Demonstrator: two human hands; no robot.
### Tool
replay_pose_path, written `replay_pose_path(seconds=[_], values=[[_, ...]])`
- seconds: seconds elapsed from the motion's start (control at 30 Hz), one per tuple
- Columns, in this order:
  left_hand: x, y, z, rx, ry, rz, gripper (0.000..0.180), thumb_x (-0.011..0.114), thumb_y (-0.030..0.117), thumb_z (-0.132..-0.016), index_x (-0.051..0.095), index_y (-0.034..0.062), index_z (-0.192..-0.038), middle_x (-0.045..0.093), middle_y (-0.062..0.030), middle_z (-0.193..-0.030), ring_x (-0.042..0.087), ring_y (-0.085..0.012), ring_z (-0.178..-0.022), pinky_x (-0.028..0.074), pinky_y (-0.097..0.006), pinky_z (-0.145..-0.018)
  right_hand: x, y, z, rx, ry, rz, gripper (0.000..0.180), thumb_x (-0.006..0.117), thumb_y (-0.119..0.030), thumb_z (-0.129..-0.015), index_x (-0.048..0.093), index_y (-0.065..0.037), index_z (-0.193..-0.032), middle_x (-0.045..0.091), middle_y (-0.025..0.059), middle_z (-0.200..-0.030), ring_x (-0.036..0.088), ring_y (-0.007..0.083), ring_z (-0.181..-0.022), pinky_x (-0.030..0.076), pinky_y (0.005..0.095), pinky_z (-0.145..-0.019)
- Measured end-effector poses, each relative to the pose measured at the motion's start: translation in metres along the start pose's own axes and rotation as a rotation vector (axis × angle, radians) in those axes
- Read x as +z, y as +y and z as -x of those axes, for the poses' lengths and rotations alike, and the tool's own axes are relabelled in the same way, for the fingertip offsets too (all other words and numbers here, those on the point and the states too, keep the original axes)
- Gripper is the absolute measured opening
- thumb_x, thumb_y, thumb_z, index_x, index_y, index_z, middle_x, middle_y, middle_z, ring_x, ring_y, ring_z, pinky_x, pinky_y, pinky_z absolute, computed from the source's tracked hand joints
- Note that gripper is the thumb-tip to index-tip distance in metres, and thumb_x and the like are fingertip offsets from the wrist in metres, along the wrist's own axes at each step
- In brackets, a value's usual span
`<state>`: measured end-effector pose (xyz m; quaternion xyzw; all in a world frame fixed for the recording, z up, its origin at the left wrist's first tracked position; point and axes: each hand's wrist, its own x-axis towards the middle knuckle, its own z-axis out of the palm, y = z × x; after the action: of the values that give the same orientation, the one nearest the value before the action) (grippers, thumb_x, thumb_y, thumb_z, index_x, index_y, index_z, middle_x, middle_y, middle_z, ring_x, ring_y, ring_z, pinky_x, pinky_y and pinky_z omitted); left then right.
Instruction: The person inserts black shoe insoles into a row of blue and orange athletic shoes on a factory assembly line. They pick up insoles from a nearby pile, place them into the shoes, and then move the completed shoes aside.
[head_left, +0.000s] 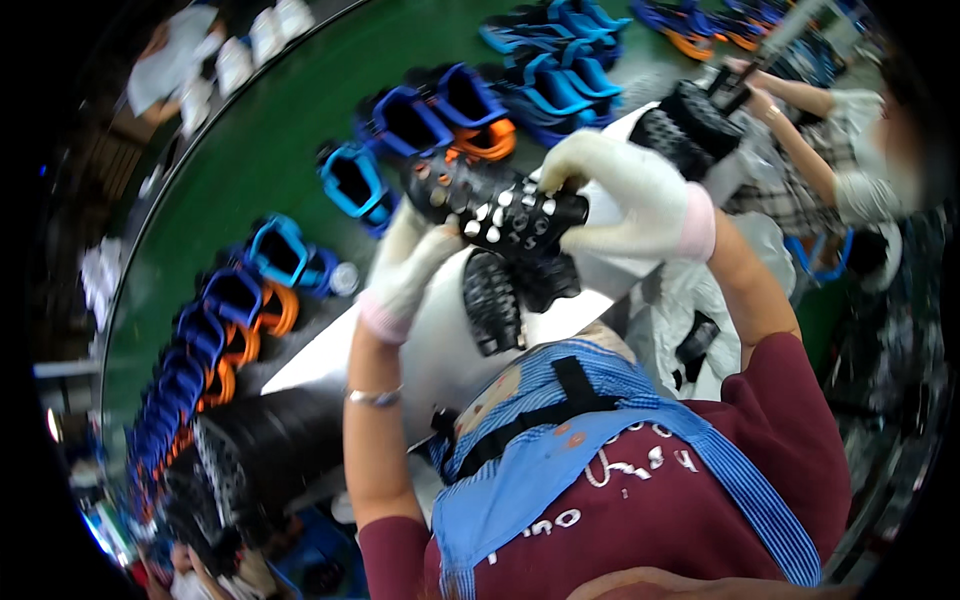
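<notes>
A black perforated clog [495, 210], its top dotted with round holes, is held up in front of me between both gloved hands. My left hand [405, 265], in a white knit glove, is closed round its left end from below. My right hand [630, 205], gloved alike, curves over its right end, fingers and thumb gripping either side. Just below hangs or lies another black shoe piece with a patterned sole [490, 305]; whether it joins the held clog I cannot tell. A sloping pale metal surface [425, 355] lies under my hands.
A green conveyor belt [225, 170] curves past, carrying rows of blue and orange shoe shells [235, 295] and light-blue ones [550, 85]. Black shoes with patterned soles lie at lower left [270, 440]. White plastic bags [690, 310] hang at right. A co-worker's hands [765, 95] handle black shoes [690, 125].
</notes>
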<state>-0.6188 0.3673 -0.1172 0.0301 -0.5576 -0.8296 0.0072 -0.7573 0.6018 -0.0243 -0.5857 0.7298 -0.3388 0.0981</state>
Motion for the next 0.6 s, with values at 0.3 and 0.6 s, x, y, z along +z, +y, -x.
replay_pose_path(seconds=[0.3, 0.6], values=[[-0.045, -0.028, 0.036, 0.143, 0.326, 0.343, 0.046, 0.071, 0.025, -0.090, 0.051, 0.0049, -0.127, 0.061, -0.0066, -0.115, 0.059, -0.0177, -0.108, 0.047, -0.035, -0.097, 0.091, -0.019, -0.070, 0.169, -0.181, 0.064, 0.043, 0.065, -0.038, -0.086, 0.061, 0.000, -0.106, 0.062, 0.0176, -0.097, 0.062, 0.0332, -0.092, 0.050, 0.0404, -0.080], [-0.073, -0.028, 0.020, 0.034, 0.455, 0.331, 0.032, 0.070, 0.027, -0.092, 0.059, 0.0041, -0.112, 0.065, -0.0054, -0.104, 0.064, -0.0168, -0.092, 0.055, -0.035, -0.082, 0.126, -0.007, -0.101, 0.293, -0.161, 0.043, 0.041, 0.063, -0.042, -0.084, 0.059, -0.002, -0.080, 0.062, 0.0173, -0.068, 0.065, 0.0348, -0.066, 0.050, 0.0415, -0.062]])
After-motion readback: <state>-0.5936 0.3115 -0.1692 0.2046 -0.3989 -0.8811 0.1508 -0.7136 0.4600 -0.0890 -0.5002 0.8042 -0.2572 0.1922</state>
